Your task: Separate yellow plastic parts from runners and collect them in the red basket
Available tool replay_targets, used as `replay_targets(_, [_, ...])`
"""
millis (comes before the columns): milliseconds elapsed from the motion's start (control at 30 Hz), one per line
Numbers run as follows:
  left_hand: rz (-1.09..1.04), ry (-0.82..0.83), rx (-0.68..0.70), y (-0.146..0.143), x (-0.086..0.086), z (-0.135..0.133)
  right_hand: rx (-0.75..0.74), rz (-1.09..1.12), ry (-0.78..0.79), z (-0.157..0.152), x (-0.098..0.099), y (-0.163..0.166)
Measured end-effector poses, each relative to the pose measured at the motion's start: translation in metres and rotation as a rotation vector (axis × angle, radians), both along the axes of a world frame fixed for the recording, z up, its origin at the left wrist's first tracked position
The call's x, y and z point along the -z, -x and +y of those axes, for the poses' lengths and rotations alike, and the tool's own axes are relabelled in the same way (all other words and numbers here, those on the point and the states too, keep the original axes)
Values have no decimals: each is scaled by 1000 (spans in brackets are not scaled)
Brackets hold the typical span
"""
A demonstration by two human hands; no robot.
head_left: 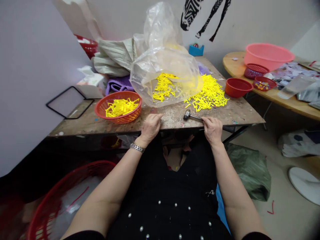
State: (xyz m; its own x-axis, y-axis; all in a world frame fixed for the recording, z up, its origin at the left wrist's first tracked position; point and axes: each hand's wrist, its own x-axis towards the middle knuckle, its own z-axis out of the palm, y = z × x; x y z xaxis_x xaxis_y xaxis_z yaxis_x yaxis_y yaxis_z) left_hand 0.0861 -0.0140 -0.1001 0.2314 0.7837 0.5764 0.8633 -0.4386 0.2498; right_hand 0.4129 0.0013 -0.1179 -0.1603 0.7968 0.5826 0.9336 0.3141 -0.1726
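Observation:
My right hand [213, 129] is closed around the handle of a small hammer [187, 115] at the table's front edge, its head pointing left just above or on the tabletop. My left hand [151, 127] rests at the same edge with its fingers curled together; whatever they may pinch is too small to make out. Left of it stands an orange basket [117, 118] holding yellow plastic pieces [122, 107]. Beyond the hammer lies a loose pile of the same yellow pieces [208, 93]. A clear plastic bag [165, 60] stands open behind, with more yellow pieces at its mouth.
The worn wooden table [172, 120] also carries a red bowl [238, 88], a black wire frame [70, 103], a purple basket [118, 85] and a blue tape dispenser [196, 50]. A round table [232, 65] with a pink basin [268, 55] stands right. A red basket [45, 203] sits low left.

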Motion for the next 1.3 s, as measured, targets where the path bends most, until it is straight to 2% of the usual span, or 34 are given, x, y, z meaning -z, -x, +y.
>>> replay_targets(200, [28, 45, -54, -4, 5, -2, 19, -4, 33, 1, -2, 0])
replay_targets(733, [67, 101, -92, -9, 3, -3, 31, -33, 50, 3, 1, -2])
replay_targets(900, [60, 54, -56, -6, 7, -1, 41, -32, 79, 4, 0, -2])
replay_targets(1067, [4, -10, -16, -4, 12, 1, 43, -2, 22, 4, 2, -2])
replay_targets(1300, [83, -37, -37, -6, 10, -2, 12, 31, -17, 3, 3, -2])
